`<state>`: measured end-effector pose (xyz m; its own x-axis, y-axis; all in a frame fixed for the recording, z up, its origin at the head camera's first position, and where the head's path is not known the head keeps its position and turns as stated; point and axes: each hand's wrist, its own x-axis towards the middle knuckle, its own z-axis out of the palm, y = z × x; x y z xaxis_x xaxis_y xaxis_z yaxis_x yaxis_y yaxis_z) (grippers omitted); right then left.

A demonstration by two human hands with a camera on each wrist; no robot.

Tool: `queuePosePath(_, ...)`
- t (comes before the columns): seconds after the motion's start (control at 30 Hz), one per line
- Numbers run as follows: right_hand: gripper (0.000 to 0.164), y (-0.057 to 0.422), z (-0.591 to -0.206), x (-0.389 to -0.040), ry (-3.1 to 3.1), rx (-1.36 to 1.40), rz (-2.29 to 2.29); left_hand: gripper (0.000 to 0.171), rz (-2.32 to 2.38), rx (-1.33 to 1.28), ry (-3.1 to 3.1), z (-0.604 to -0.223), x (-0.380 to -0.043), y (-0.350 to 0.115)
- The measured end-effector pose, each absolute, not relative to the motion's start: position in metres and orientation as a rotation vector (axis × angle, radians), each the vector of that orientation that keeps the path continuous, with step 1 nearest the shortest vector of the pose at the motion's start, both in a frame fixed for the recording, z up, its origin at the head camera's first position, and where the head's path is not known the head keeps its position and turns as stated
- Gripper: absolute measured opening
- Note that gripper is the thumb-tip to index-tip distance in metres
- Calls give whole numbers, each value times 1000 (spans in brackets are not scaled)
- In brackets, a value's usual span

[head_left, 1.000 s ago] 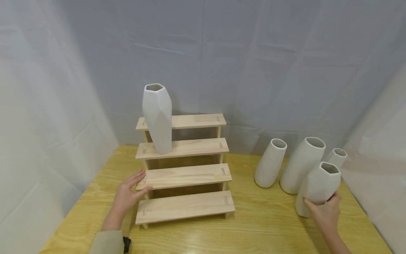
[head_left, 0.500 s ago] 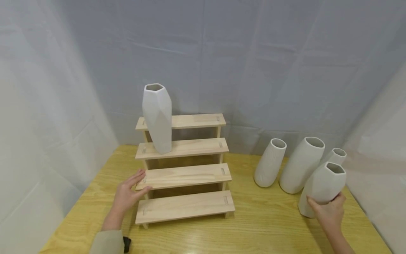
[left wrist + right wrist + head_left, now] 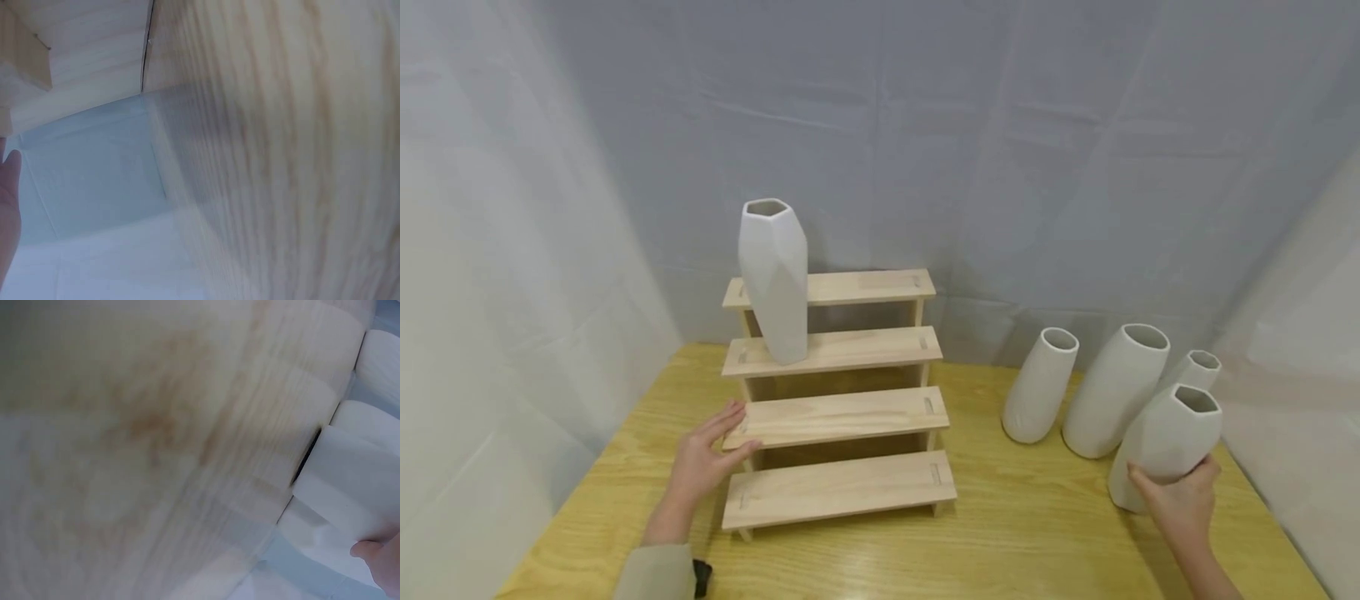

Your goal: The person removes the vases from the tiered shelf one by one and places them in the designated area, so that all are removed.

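My right hand (image 3: 1183, 504) grips a white faceted vase (image 3: 1161, 442) low on its body, at the right of the table. The thumb (image 3: 365, 550) lies against its side in the right wrist view, and a dark gap shows along part of its base. At the left, my left hand (image 3: 698, 457) rests on the end of the second-lowest step of a pale wooden step rack (image 3: 842, 414), fingers extended and thumb along the front edge. Only part of this hand (image 3: 7, 212) shows in the left wrist view. Another tall faceted white vase (image 3: 778, 283) stands upright on the rack.
Behind the held vase stand a smooth, wide white vase (image 3: 1116, 392) and a smaller vase (image 3: 1197, 372), partly hidden. A slim textured vase (image 3: 1039, 387) is to their left. Grey-white cloth (image 3: 1000, 167) hangs behind the wooden table (image 3: 1015, 517).
The right hand and its vase have shifted a little to the right, the vase's mouth moving most. The left hand, rack and other vases look the same.
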<state>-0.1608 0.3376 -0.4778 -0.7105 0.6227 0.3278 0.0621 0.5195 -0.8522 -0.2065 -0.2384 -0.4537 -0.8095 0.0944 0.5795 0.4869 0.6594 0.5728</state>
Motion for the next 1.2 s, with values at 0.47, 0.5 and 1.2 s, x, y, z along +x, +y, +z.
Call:
queuePosePath(0.47, 89, 338, -478, -160, -2145, -512, 1173, 54, -1032, -427, -2399, -453, -206, -241)
queuePosePath(0.5, 89, 338, -478, -160, -2147, -514, 1175, 53, -1031, -427, -2397, -453, -207, -240)
queuePosePath(1.2, 85, 343, -480, -154, -2176, -476, 1204, 52, -1054, -438, -2381, -456, -207, -240)
